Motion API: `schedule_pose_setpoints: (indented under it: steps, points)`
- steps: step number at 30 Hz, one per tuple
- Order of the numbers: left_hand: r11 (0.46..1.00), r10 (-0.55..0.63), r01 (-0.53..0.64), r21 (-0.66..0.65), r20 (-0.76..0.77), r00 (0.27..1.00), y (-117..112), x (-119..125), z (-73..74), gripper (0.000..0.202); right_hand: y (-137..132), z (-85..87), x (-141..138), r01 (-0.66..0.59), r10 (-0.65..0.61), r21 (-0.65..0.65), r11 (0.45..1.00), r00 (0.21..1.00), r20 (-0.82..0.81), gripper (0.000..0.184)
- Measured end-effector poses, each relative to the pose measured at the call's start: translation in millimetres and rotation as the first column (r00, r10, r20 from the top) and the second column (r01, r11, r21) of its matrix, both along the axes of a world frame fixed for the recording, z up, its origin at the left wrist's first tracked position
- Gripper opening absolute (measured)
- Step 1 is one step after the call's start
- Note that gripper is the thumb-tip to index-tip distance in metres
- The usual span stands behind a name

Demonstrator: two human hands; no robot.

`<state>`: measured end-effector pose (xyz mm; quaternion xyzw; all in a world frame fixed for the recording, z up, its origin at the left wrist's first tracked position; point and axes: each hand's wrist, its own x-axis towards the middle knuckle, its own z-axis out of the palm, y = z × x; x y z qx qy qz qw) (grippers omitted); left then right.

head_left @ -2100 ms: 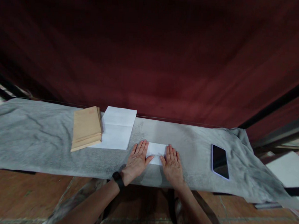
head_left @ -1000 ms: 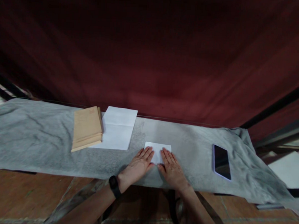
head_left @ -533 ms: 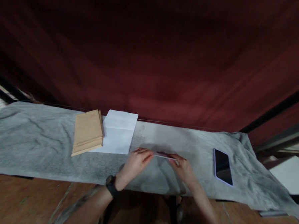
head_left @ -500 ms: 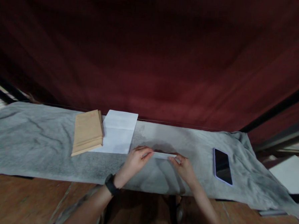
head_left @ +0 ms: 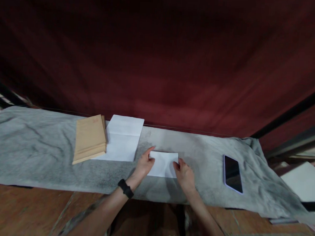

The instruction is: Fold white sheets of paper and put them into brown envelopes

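Observation:
A small white folded sheet of paper (head_left: pixel 162 165) is between my two hands, its broad face turned up toward me. My left hand (head_left: pixel 143 164) grips its left edge, thumb on top. At the right edge, my right hand (head_left: pixel 184 173) pinches the paper with the thumb on its face and the fingers behind. To the left lie larger white sheets (head_left: pixel 124 141) with a crease across them. A stack of brown paper envelopes (head_left: pixel 91 135) overlaps the left side of these sheets.
A phone in a purple case (head_left: pixel 233 174) lies to the right on the grey cloth (head_left: pixel 208 159) covering the long, narrow surface. Behind it hangs a dark red curtain (head_left: pixel 159 79). A white box-like object (head_left: pixel 304 182) stands at the far right.
The folded paper has tilted from nearly edge-on to showing its broad face. Both hands still hold its ends, the left having shifted slightly and the view moved a little.

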<state>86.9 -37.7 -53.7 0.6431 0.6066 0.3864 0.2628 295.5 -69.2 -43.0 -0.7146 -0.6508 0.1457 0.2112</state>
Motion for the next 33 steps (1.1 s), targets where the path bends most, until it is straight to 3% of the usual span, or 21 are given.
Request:
schedule_pose_setpoints:
  steps: [3, 8, 12, 16, 20, 23, 27, 33]
  points:
    - [1.000, 0.005, -0.003, 0.024, -0.061, 0.998, 6, 5, -0.7, 0.056, -4, -1.6, -3, -0.012, 0.013, -0.006, 1.000, 0.984, 0.180, 0.030]
    - [0.996, 0.014, 0.006, 0.088, -0.229, 0.973, 1, 12, 5.2, 0.056, -5, -8.3, -4, -0.004, 0.006, -0.008, 1.000, 0.964, 0.265, 0.030]
    - [0.992, 0.012, 0.052, 0.118, -0.485, 0.874, -15, 20, 4.1, 0.052, -9, -11.3, -2, 0.009, -0.031, 0.080, 0.997, 0.958, 0.283, 0.031]
    - [0.975, -0.057, 0.177, 0.136, -0.617, 0.785, -29, 33, -6.7, 0.052, -10, -5.9, -3, -0.012, -0.043, 0.212, 0.977, 0.966, 0.254, 0.040]
    - [0.962, -0.126, 0.257, 0.091, -0.687, 0.716, -36, 41, -15.5, 0.052, -8, -6.0, -19, -0.223, 0.195, 0.235, 0.946, 0.971, 0.138, 0.051]
    - [0.958, -0.160, 0.281, 0.055, -0.713, 0.683, -36, 40, -17.1, 0.054, -12, -16.3, -31, -0.343, 0.313, 0.220, 0.913, 0.937, 0.157, 0.053]
    - [0.964, -0.135, 0.258, 0.060, -0.726, 0.675, -38, 35, -16.6, 0.056, -20, -30.5, -33, -0.349, 0.279, 0.224, 0.910, 0.915, 0.291, 0.053]
    - [0.978, -0.082, 0.198, 0.071, -0.740, 0.668, -41, 27, -15.1, 0.058, -22, -38.3, -23, -0.362, 0.242, 0.285, 0.888, 0.893, 0.379, 0.055]
